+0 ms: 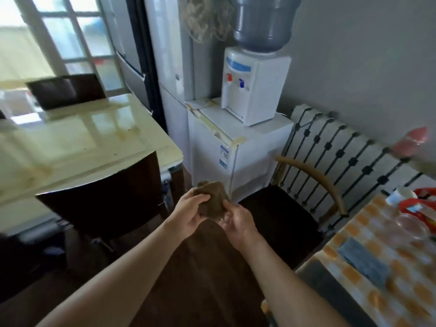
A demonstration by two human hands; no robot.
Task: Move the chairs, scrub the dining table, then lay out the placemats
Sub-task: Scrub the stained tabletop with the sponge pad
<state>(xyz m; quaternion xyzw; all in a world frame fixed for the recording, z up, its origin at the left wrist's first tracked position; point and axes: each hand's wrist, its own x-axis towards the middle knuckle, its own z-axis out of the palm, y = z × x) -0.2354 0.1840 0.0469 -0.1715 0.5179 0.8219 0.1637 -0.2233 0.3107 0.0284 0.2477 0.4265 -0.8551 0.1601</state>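
A folded brown cloth (213, 200) is held in front of me at mid-frame, above the dark floor. My left hand (188, 214) grips its left edge and my right hand (237, 220) holds its lower right corner. The glossy cream dining table (77, 142) stands to the left, with brownish stains on its top. A dark chair (108, 199) is tucked against its near edge, and another dark chair (66, 90) stands at its far side.
A white water dispenser (254, 86) sits on a small white fridge (233, 149) straight ahead. A wooden armchair (295, 208) stands by the radiator (342, 156). At right, a checked-cloth table (377, 267) carries a cup, glass bowl and bags.
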